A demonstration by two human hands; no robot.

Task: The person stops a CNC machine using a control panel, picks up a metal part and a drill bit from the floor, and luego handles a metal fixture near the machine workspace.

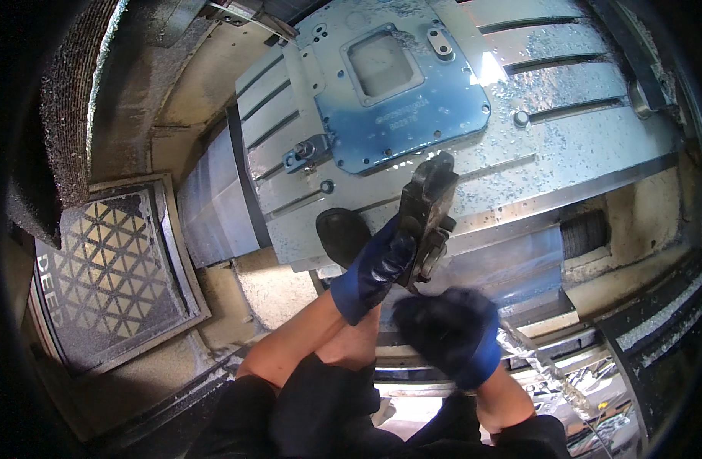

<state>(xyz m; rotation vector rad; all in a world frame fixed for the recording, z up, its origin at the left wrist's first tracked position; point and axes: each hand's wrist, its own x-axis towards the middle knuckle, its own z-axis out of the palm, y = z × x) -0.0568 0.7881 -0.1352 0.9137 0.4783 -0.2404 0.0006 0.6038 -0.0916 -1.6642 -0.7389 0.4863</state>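
Note:
My left hand [376, 268], in a blue and black work glove, is wrapped round a long dark device [429, 200] with a rounded far end and small knobs or levers on its right side. Its exact kind I cannot make out. It is held tilted over the front edge of a slotted machine table [481, 177]. Just below the device's near end is my right hand [449, 330], gloved the same way and smeared by motion, so its fingers do not show clearly. Beyond the device, a wet bluish metal plate [401, 130] with a square opening lies on the table.
A clamp [306, 153] sits at the plate's left corner. Metal chips and coolant are scattered over the table. A black shoe [345, 237] rests by the front edge. A triangle-patterned panel [114, 268] stands at left; a foil-wrapped hose [546, 367] runs at lower right.

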